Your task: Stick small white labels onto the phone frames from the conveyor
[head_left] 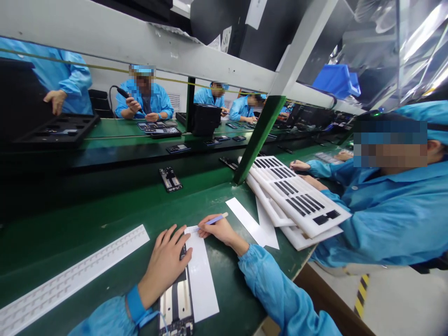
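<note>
Nearest the camera, a phone chassis [175,305] lies face-on to the viewer on the green table [234,289], its long axis running away from the wearer. A blank white strip [204,284] lies along its right side, roughly parallel and leaning slightly left at its far end. The left hand [166,261] is laid over the chassis's upper part, fingers spread, its fingertips by the strip's far left corner. The right hand [220,231] is at that same far end, from the right, so it is as near to that end as the left. Its grip is pinched on a lavender pen-like tool [217,219], slanted across the strip's long axis (the working tip is hidden by the fingers). The tool's pale end points rightward and away.
</note>
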